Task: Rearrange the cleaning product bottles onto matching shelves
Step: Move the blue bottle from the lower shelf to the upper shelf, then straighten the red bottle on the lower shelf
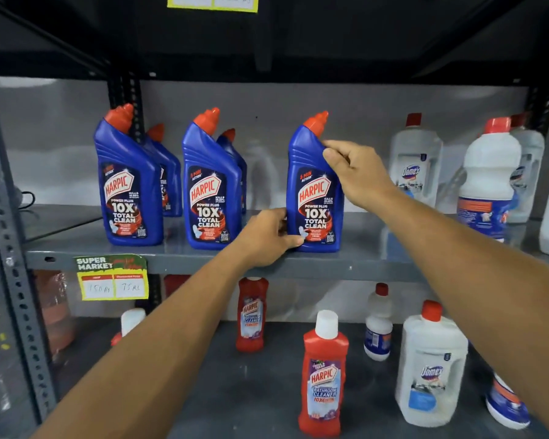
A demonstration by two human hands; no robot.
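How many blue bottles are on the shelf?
5. Three blue bottles stand in front: left, middle and right, the last held by both hands. Two more peek out behind. Others may be hidden.

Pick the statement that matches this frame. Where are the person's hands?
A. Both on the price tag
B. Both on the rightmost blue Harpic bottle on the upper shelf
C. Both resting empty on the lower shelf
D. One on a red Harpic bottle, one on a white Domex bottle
B: the left hand grips the base of the rightmost blue Harpic bottle and the right hand holds its shoulder.
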